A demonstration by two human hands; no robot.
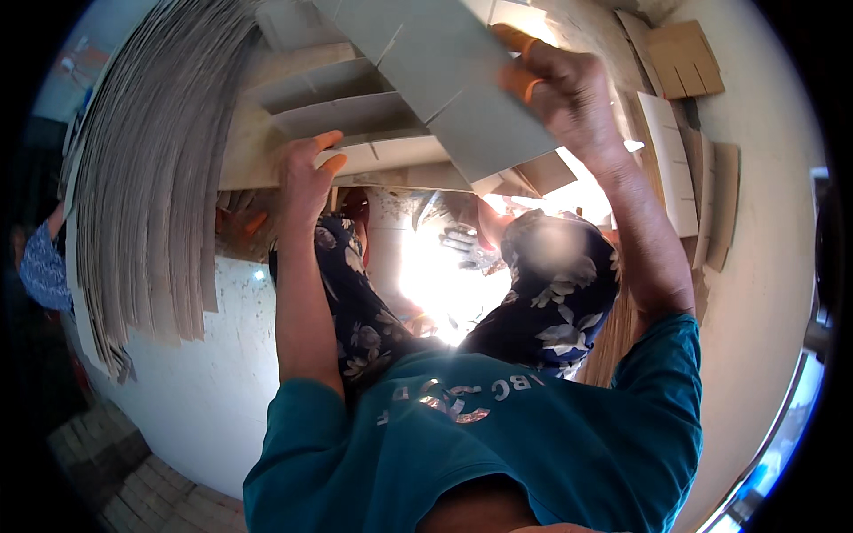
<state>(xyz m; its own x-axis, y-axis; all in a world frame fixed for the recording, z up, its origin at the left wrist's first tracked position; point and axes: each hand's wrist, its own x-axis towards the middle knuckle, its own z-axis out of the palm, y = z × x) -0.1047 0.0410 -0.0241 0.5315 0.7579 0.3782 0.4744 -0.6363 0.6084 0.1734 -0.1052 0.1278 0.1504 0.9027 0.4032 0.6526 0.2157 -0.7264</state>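
Note:
My right hand (573, 102), with orange covers on its fingertips, grips the right edge of a long grey cardboard strip (444, 75) cut with slits. This strip slants over several other strips standing on edge at the upper middle. Lower and to the left, my left hand (306, 178) also wears orange finger covers. Its thumb and finger close at the left end of a pale cardboard strip (382, 155) nearest me. The slanting strip hides part of the standing ones, and its far end runs out of view. The right fingertips are a little blurred.
A tall stack of cardboard sheets (160, 160) rises at my left. More slit cardboard pieces (684, 62) lean along the right wall (764, 240). My knees in floral trousers (560, 293) are below the work. Another person's patterned sleeve (44, 266) shows at far left.

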